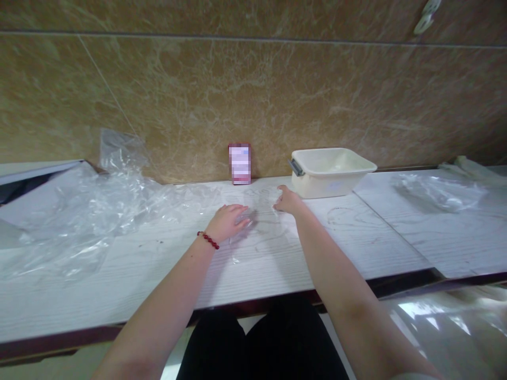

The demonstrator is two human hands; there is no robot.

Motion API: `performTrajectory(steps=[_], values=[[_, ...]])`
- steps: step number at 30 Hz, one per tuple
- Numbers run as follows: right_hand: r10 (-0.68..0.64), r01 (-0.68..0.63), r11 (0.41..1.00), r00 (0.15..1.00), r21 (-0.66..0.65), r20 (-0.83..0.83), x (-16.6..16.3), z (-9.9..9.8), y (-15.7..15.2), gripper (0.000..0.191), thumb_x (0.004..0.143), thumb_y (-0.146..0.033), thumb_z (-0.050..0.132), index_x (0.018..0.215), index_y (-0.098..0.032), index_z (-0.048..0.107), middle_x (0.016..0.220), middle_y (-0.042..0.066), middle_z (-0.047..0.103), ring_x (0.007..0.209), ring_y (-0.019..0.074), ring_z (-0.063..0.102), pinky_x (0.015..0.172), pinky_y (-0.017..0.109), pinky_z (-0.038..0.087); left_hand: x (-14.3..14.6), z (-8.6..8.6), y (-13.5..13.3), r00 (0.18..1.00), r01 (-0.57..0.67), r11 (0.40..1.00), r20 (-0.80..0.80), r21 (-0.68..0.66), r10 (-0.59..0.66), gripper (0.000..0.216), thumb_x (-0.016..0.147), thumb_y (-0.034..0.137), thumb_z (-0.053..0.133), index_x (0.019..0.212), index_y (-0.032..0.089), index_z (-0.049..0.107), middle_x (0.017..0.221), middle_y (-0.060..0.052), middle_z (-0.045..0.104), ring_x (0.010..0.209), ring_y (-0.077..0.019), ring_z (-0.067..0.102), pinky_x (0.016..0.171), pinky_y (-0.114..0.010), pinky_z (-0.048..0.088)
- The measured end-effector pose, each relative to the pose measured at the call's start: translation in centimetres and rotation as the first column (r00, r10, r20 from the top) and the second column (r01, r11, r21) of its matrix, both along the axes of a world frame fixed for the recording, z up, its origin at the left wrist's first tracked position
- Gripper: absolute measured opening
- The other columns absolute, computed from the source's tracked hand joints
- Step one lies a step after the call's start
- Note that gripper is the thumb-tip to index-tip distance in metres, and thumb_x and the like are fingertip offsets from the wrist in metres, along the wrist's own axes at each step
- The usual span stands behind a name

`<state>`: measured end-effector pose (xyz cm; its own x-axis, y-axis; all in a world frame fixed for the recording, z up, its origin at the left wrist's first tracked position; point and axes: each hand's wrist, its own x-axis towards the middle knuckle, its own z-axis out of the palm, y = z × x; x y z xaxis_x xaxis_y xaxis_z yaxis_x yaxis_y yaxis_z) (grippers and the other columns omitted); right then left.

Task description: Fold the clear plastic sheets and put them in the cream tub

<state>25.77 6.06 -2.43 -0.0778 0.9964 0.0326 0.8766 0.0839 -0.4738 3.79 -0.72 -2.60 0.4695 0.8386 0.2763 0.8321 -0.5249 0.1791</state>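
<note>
A clear plastic bag (261,232) lies flat on the white table (158,274) in front of me. My left hand (227,221), with a red bead bracelet on the wrist, rests flat on the bag's left part with fingers spread. My right hand (288,199) reaches farther back and pinches the bag's far right edge, close to a cream plastic basin (330,171).
A heap of clear plastic bags (91,216) covers the table's left side. More clear plastic (439,191) lies at the right. A small pink box (240,163) stands against the brown marble wall. The table's front edge runs above my legs.
</note>
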Motion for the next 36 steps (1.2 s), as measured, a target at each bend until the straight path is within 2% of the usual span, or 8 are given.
performTrajectory(steps=[6,9,11,13,19,23,32,36], values=[[-0.027,0.027,1.0,0.999,0.005,0.044,-0.2,-0.1,0.1,0.064,0.057,-0.017,0.063,0.113,-0.013,0.033,0.082,0.005,0.061,0.076,0.0138,0.056,0.063,0.02,0.04,4.1,0.7,0.6,0.999,0.033,0.996,0.001,-0.079,-0.033,0.032,0.074,0.034,0.045,0.103,0.021,0.055,0.106,-0.006,0.056,0.099,-0.0185,0.05,0.086,-0.031,0.036],[0.003,-0.004,1.0,1.0,0.014,0.03,-0.4,0.1,-0.1,0.057,0.057,-0.013,0.061,0.108,-0.014,0.036,0.079,0.004,0.061,0.075,0.0134,0.056,0.062,0.019,0.04,5.4,1.3,1.6,0.963,-0.124,0.984,0.223,-0.129,0.151,0.029,0.076,0.025,0.04,0.099,0.018,0.056,0.097,-0.007,0.06,0.086,-0.0161,0.055,0.078,-0.027,0.04],[0.034,-0.034,0.999,0.999,0.025,0.02,-0.5,0.2,-0.3,0.051,0.058,-0.011,0.06,0.104,-0.015,0.039,0.078,0.003,0.061,0.073,0.0129,0.056,0.059,0.019,0.039,5.8,1.5,2.3,0.878,-0.233,0.948,0.372,-0.218,0.301,0.03,0.075,0.022,0.04,0.1,0.016,0.054,0.089,-0.006,0.062,0.076,-0.0148,0.057,0.071,-0.026,0.042],[0.062,-0.063,0.997,0.998,0.04,0.032,-0.6,0.3,-0.4,0.043,0.058,-0.009,0.058,0.099,-0.015,0.043,0.078,0.003,0.06,0.071,0.0124,0.055,0.059,0.019,0.038,6.0,1.0,2.9,0.791,-0.251,0.914,0.477,-0.319,0.384,0.031,0.074,0.023,0.042,0.103,0.016,0.052,0.081,-0.005,0.063,0.07,-0.014,0.057,0.066,-0.025,0.043],[0.17,-0.179,0.981,0.979,0.074,0.109,-0.9,0.2,-0.5,0.032,0.058,-0.005,0.053,0.088,-0.015,0.05,0.073,0.001,0.059,0.068,0.0104,0.053,0.059,0.017,0.036,6.1,-1.5,3.4,0.627,-0.024,0.88,0.679,-0.474,0.383,0.034,0.077,0.029,0.042,0.111,0.021,0.046,0.079,-0.004,0.063,0.064,-0.0115,0.057,0.059,-0.023,0.044],[0.179,-0.192,0.979,0.971,0.069,0.16,-1.3,0.5,-0.8,0.031,0.06,-0.006,0.051,0.089,-0.016,0.052,0.076,0.002,0.059,0.068,0.0105,0.052,0.058,0.018,0.036,6.5,-1.2,3.1,0.541,0.13,0.872,0.771,-0.473,0.337,0.034,0.08,0.03,0.038,0.113,0.021,0.045,0.084,-0.004,0.061,0.071,-0.0113,0.058,0.062,-0.023,0.046],[0.196,-0.212,0.977,0.935,0.023,0.296,-2.2,0.8,-1.1,0.032,0.062,-0.008,0.053,0.094,-0.017,0.056,0.087,0.005,0.06,0.078,0.0142,0.054,0.065,0.019,0.038,7.2,-0.3,3.0,0.582,0.079,0.896,0.75,-0.437,0.315,0.041,0.082,0.04,0.034,0.119,0.024,0.041,0.083,-0.003,0.061,0.066,-0.0104,0.058,0.059,-0.021,0.046],[0.2,-0.211,0.978,0.932,0.004,0.301,-2.5,1.0,-1.3,0.031,0.064,-0.007,0.052,0.093,-0.017,0.057,0.088,0.005,0.06,0.08,0.014,0.054,0.067,0.019,0.038,7.1,-0.7,3.5,0.619,0.039,0.914,0.727,-0.405,0.296,0.04,0.081,0.043,0.03,0.107,0.021,0.051,0.085,-0.003,0.061,0.066,-0.0106,0.058,0.055,-0.02,0.045]])
